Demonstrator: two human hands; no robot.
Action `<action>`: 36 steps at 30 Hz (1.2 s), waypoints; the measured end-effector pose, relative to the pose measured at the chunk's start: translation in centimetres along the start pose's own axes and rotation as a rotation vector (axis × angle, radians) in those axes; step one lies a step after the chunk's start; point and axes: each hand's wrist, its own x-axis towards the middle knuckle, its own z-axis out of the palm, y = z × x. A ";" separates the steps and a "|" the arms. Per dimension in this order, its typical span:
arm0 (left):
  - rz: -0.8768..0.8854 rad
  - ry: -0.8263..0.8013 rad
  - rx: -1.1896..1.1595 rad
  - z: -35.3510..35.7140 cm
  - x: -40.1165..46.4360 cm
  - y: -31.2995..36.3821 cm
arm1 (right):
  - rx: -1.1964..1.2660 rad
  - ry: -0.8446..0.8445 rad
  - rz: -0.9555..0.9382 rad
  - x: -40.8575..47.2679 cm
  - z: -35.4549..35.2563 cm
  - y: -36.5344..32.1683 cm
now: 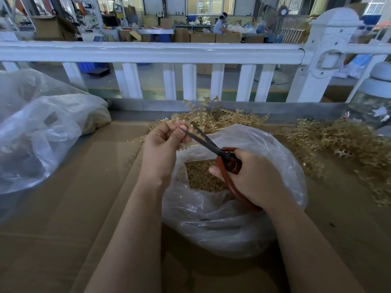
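Cardboard sheet (74, 218): brown and flat, filling the bottom of the frame under both forearms.
Clear bag (232, 225): sits on the cardboard at centre right, mouth open, small golden cut pieces (201, 176) heaped inside.
Right hand (251, 178): over the bag mouth, fingers curled through the red handles of the scissors (220, 153), a firm grasp.
Blades: slightly parted, tips aimed up-left, right at the other hand's fingertips.
Left hand (163, 149): centre frame, above the bag's left rim, pinching a golden plastic strip (184, 123) between thumb and fingers.
Strip: its end meets the blades; contact too blurred to call.
Golden pile (330, 140): spiky uncut strips, spread behind the bag and across the right.
Second bag (42, 127): crumpled, clear, upper left.
White railing (148, 52): across the top.
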 end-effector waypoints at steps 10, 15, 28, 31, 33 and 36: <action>0.073 0.008 0.182 0.1 -0.1 -0.1 | 0.024 -0.002 0.018 0.0 -0.1 0.1; 0.090 -0.064 0.227 0.1 -0.2 -0.2 | 0.028 -0.011 0.031 0.0 -0.1 0.1; -0.025 -0.200 0.046 0.7 -0.3 -0.7 | -0.037 0.069 0.008 0.0 -0.2 -0.4; -0.032 -0.204 0.033 0.8 -0.3 -0.6 | -0.064 0.078 -0.002 -0.1 -0.3 -0.5; -0.035 -0.207 0.021 0.8 -0.3 -0.6 | -0.075 0.085 0.000 -0.1 -0.3 -0.7; -0.039 -0.215 0.009 0.9 -0.3 -0.7 | -0.067 0.099 -0.004 -0.1 -0.3 -0.8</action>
